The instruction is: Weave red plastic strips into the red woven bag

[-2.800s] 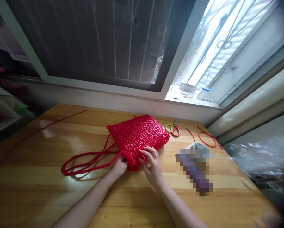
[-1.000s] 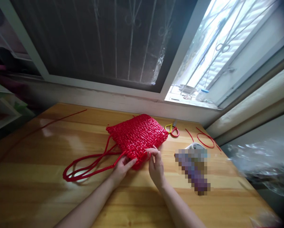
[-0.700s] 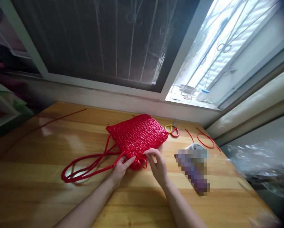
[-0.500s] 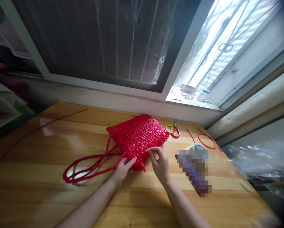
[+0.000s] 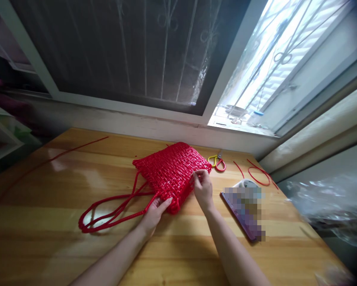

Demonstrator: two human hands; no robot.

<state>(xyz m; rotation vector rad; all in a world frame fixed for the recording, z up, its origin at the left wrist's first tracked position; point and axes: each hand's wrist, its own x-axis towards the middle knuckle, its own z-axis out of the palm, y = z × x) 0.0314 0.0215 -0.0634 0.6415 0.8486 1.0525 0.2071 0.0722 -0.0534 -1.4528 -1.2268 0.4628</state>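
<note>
A red woven bag (image 5: 169,165) lies on its side on the wooden table, its long red handles (image 5: 115,217) looping out to the left. My left hand (image 5: 157,210) grips the bag's near corner by the base of a handle, thumb on top. At the bag's right edge, my right hand (image 5: 202,188) has its thumb and forefinger pinched together against the weave. Whatever lies between those fingertips is too small to make out.
Scissors (image 5: 217,162) with yellow and red handles lie just beyond the bag. To the right are a roll of tape (image 5: 246,183), a partly blurred phone-like object (image 5: 241,216) and red cord pieces (image 5: 259,176). A long red cord (image 5: 47,162) crosses the left side.
My right hand has moved up and away along the bag's right edge. The loose strand end that stuck out near the corner no longer shows. My left hand keeps its place.
</note>
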